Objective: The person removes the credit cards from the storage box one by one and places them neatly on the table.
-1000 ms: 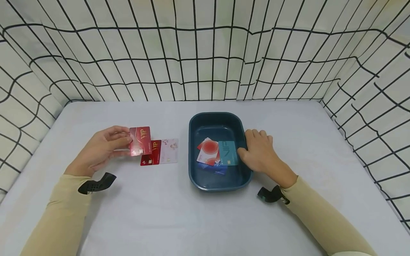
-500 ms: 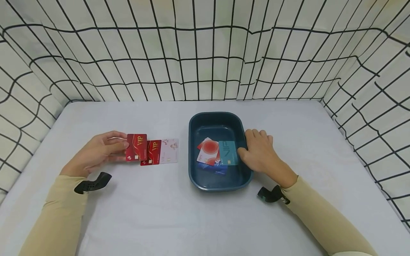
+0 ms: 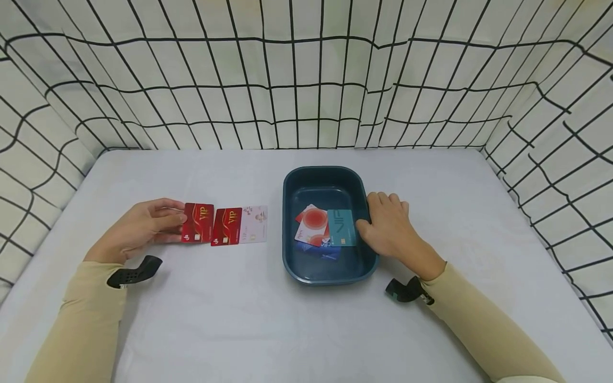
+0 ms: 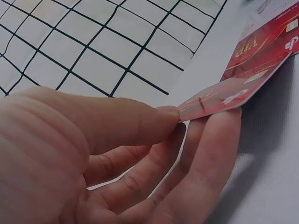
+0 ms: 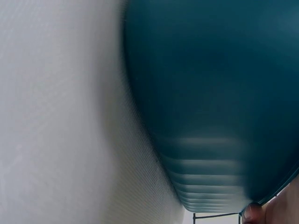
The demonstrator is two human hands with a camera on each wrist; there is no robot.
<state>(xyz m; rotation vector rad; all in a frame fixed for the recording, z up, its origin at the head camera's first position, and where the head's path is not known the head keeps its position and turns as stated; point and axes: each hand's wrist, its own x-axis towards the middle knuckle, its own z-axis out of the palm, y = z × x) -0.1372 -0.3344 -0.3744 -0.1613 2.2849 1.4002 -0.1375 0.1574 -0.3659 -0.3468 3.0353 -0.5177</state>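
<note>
My left hand [image 3: 143,226] pinches a red VIP card [image 3: 198,223] by its left edge, thumb on top and fingers beneath. In the left wrist view the held card [image 4: 217,99] is tilted, its far edge close to a second red card. That second red VIP card [image 3: 226,226] lies on the white table, with a pale pink card [image 3: 254,224] directly to its right. My right hand [image 3: 387,223] grips the right rim of a dark teal bin [image 3: 330,274], thumb over the inside. The right wrist view shows mostly the bin's outer wall [image 5: 210,93].
Inside the bin lie a teal card [image 3: 341,228], a white card with red circles [image 3: 312,225] and a blue card [image 3: 318,251], overlapping. Black wire grid panels [image 3: 294,85] enclose the back and sides of the white-covered table [image 3: 230,314].
My left hand has moved left and slightly down with the held card, which now sits beside the second red card instead of overlapping it. My right hand keeps its hold on the bin.
</note>
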